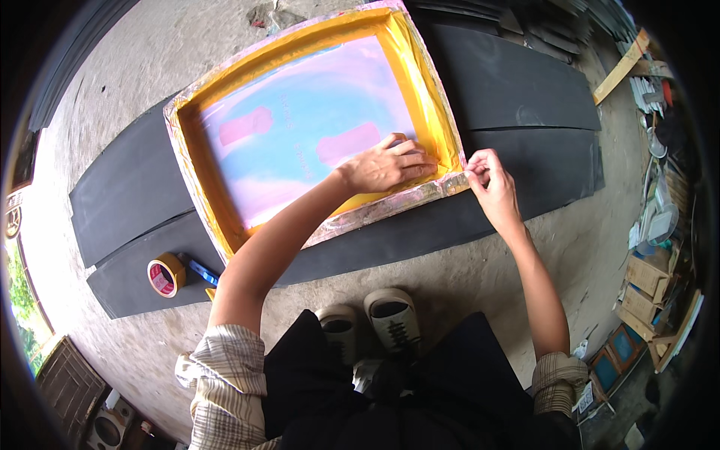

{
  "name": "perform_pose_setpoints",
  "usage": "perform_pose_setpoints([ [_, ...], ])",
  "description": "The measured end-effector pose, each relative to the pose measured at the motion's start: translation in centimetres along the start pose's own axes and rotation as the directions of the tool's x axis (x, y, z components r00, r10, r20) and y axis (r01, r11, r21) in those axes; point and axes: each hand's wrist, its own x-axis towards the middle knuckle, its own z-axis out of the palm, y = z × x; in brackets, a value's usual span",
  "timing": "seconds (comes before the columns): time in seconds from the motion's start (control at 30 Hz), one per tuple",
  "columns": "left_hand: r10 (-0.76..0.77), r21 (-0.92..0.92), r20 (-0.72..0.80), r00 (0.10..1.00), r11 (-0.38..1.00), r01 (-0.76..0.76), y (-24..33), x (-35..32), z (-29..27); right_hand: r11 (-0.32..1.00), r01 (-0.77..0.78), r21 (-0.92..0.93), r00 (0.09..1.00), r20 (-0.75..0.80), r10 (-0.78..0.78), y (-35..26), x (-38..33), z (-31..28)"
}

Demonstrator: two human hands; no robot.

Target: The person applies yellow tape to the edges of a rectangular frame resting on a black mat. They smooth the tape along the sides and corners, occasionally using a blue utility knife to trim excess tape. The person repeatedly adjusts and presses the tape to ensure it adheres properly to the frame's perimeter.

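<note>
A rectangular screen-printing frame [390, 205] lies tilted in front of me, its sides lined inside with shiny yellow tape [421, 82]. Its mesh [289, 142] is blue and pink, with two darker pink patches. My left hand [386, 165] reaches inside the near right corner, fingers bent and slightly apart, resting on the yellow lining. At the outside of that same corner, my right hand [491, 184] has thumb and forefinger pinched together. Whatever sits between those fingertips is too small to make out.
Dark grey boards [525, 90] lie on the concrete floor under the frame. A roll of yellow tape [166, 274] and a blue cutter-like tool [202, 273] rest on them at the left. My shoes [394, 319] stand close to the near board. Cardboard boxes [645, 277] and clutter line the right.
</note>
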Motion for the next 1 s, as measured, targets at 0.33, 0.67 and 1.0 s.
perform_pose_setpoints([
  [0.33,-0.128,-0.055,-0.072,0.989,0.991,0.124,1.2,-0.7,0.5,0.924,0.163,-0.347,0.982,0.152,-0.116,-3.0,2.4,2.6],
  [0.67,-0.095,-0.001,-0.011,0.995,0.995,0.095,1.2,-0.7,0.8,0.857,0.124,-0.5,0.991,0.012,-0.136,-5.1,4.5,3.0],
  [1.0,-0.176,-0.174,-0.159,0.971,0.974,0.148,1.1,-0.4,1.0,0.921,0.219,-0.323,0.962,0.229,-0.149,-3.2,3.4,1.0],
])
